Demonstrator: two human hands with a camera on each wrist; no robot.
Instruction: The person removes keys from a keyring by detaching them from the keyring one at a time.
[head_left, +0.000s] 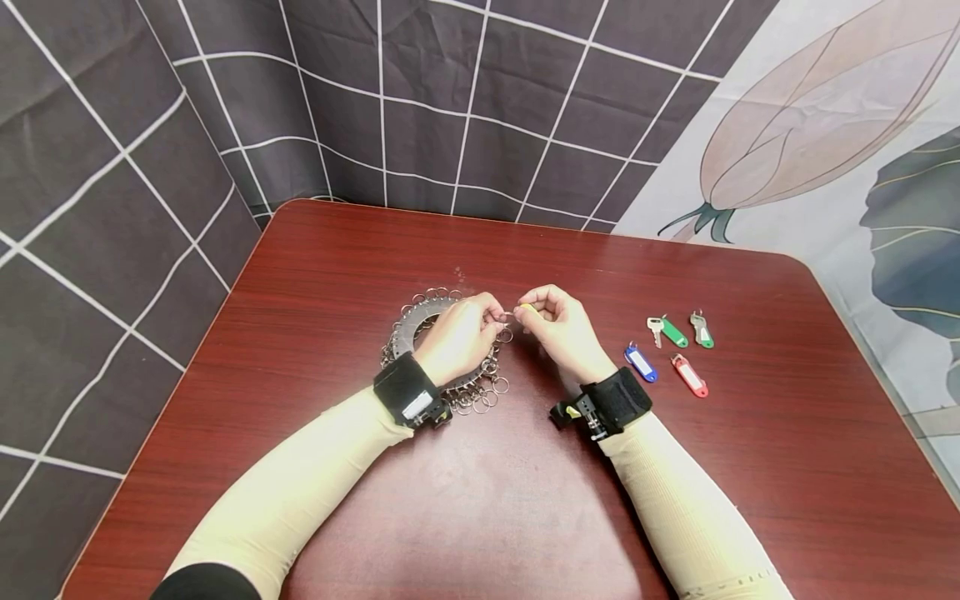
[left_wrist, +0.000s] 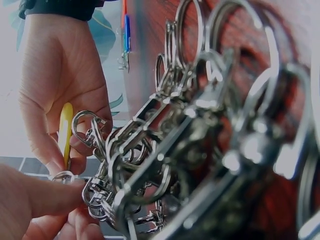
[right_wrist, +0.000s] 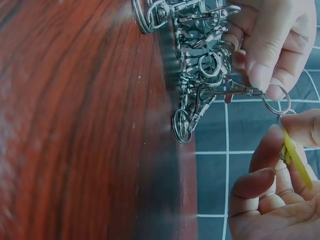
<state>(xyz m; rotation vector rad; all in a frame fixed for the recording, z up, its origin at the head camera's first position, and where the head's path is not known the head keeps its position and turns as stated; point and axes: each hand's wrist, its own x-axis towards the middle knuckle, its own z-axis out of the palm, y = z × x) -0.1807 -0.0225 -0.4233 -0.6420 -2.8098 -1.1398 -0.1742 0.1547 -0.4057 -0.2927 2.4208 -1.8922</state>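
Pinching a small split ring [right_wrist: 276, 100] between thumb and fingertips, your left hand [head_left: 459, 333] hovers above the ring holder [head_left: 420, 325] on the table [head_left: 750, 467]. Your right hand [head_left: 558, 327] grips a yellow key tag [right_wrist: 296, 159] right beside that ring; whether the two are already linked is not clear. Blue [head_left: 641, 363], red [head_left: 689, 375] and green [head_left: 673, 332] tags lie further right.

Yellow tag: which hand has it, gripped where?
Right hand pinches the yellow tag near its ring end; left hand pinches the small split ring.
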